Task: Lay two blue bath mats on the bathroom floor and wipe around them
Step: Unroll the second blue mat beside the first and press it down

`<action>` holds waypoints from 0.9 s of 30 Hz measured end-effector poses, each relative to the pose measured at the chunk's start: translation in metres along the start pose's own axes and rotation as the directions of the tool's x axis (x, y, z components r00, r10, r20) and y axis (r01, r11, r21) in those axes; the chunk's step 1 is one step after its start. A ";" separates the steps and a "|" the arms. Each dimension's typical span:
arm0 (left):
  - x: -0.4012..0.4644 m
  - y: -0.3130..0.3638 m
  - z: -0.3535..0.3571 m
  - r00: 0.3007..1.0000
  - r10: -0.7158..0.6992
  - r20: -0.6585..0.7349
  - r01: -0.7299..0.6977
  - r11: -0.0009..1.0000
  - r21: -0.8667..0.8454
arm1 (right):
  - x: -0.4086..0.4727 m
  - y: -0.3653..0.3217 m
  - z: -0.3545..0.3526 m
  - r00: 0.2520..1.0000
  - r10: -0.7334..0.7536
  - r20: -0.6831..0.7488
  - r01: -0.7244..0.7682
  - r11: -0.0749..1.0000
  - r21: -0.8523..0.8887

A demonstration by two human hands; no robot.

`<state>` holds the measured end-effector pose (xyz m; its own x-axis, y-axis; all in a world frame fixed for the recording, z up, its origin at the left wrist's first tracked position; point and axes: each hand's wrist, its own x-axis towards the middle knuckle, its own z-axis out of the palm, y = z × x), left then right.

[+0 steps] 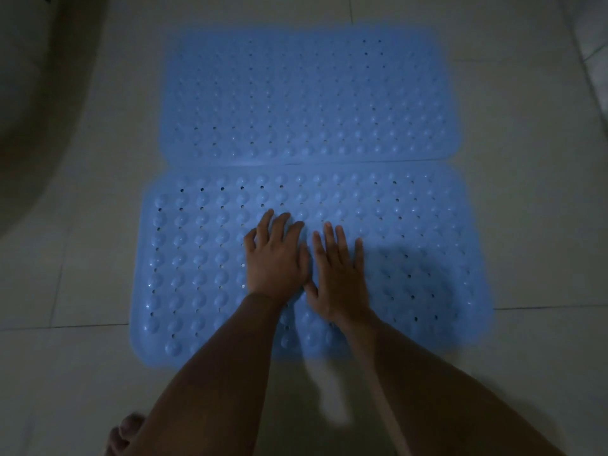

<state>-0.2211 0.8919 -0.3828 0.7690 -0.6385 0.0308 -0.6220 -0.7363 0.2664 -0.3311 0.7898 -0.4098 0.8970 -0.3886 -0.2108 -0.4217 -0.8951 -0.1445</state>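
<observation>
Pale grey floor tiles (82, 274) underfoot, dim light, curved dark fixture (39, 93) at far left, too shadowed to identify. Blue rubbery bath mat with raised bumps and small drain holes (197, 258) lying flat nearest, long edge butted against second blue bath mat of the same pattern (302, 100) beyond it, seam between them closed and nearly straight. Left hand (276, 261) pressing palm-down on near mat's middle, fingers (279, 225) spread apart and straight, gripping nothing. Right hand (339, 274) just beside it, thumbs almost touching, likewise flat, fingers apart. Bare toes (128, 429) at bottom left on tile.

Likely step: smoothing the near mat down. Laying looks done; wiping not begun, no cloth visible.

Risks, as judgement: uneven pressure could skid the near mat and open or overlap the seam; a wet tile beneath might stop it gripping the floor; poor light may hide lifted corners.
</observation>
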 end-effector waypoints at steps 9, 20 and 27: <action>0.001 -0.026 0.015 1.000 -0.025 -0.014 0.026 0.995 0.095 | 0.000 0.001 0.005 0.998 0.001 -0.065 0.002 0.999 0.050; -0.006 -0.020 0.011 0.996 -0.077 -0.044 0.080 0.993 0.084 | 0.009 0.006 -0.023 0.999 0.040 0.015 -0.042 0.941 0.335; -0.008 0.055 0.021 0.993 0.110 -0.033 -0.110 0.994 0.001 | 0.041 0.081 -0.095 0.973 0.227 -0.047 -0.181 0.870 0.458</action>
<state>-0.2647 0.8517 -0.3888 0.7001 -0.7081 0.0918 -0.7032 -0.6615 0.2608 -0.3160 0.6804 -0.3381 0.7832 -0.5912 -0.1925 -0.5899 -0.6087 -0.5306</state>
